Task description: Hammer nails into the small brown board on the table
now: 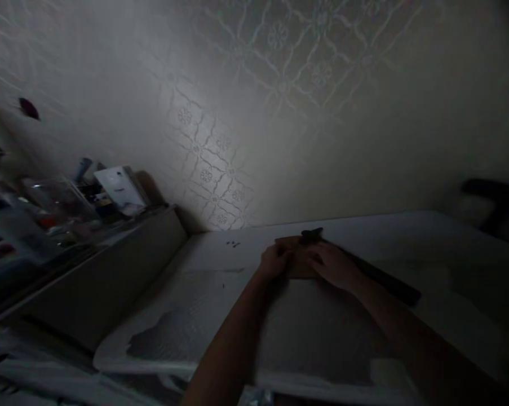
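Note:
A brown flat piece [301,267], like cardboard or thin board, lies on the white table between my hands. My left hand [274,261] has its fingers curled on the left edge of it. From the other side, my right hand [333,265] grips the piece with bent fingers; the dim light blurs the fingertips. Just behind the piece rests a small dark object [311,233] whose kind I cannot make out. A long black bar-like thing [389,282] slants away to the right, partly behind my right forearm.
Several tiny dark bits [233,244] lie on the white table [212,256] to the left. A grey patch [165,336] marks its near left part. At left stands a cabinet [110,282] crowded with a clear box [62,197] and a white box [121,186]. Patterned wall rises behind.

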### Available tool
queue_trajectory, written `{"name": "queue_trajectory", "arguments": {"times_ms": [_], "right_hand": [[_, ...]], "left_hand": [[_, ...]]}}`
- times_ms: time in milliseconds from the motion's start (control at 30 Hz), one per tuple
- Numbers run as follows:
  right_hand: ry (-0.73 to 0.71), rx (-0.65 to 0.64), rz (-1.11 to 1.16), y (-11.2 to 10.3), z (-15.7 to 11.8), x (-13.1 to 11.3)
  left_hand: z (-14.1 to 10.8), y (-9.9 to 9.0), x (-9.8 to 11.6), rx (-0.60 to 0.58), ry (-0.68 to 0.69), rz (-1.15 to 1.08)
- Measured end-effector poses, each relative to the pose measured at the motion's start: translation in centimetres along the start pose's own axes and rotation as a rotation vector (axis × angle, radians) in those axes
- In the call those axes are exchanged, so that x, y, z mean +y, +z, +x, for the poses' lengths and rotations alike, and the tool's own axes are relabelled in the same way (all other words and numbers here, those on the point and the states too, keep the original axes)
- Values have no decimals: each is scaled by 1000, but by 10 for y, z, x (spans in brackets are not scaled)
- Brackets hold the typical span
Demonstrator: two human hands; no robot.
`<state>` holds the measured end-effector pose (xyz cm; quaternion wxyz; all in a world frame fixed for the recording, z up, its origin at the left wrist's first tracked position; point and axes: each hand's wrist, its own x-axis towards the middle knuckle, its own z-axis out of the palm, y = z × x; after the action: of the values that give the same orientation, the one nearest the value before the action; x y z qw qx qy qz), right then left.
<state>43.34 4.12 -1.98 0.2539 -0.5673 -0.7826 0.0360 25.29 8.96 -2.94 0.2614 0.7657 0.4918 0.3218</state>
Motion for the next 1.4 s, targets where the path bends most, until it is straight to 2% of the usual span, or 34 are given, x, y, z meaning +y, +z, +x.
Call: {"name": "queue_trajectory", "arguments": {"times_ms": [100,233,400,600,833,967,1133,1267,1400], "right_hand": [[92,63,-86,-6,0,3],[306,159,-235,-13,-4,8],[409,114,-303,-10,-8,17],[340,52,-356,-5,-7,26],[341,142,-335,-11,-6,20],[250,201,-267,-16,-5,14],[76,214,-199,-21,-6,8],[79,222,-185,-24,-7,5],[58,175,-189,-25,-7,7]], "left_hand": [[0,0,0,7,-14,-14],[1,0,-1,1,-2,-39],[1,0,0,8,-15,-32],[-1,-1,2,6,-16,-40],[1,-1,1,15,-25,-115],[2,-2,1,30,-78,-164],[-1,-6,5,31,-105,-205],[-4,-10,10,14,-119,-243],[-4,-12,10,29,-116,-220]]}}
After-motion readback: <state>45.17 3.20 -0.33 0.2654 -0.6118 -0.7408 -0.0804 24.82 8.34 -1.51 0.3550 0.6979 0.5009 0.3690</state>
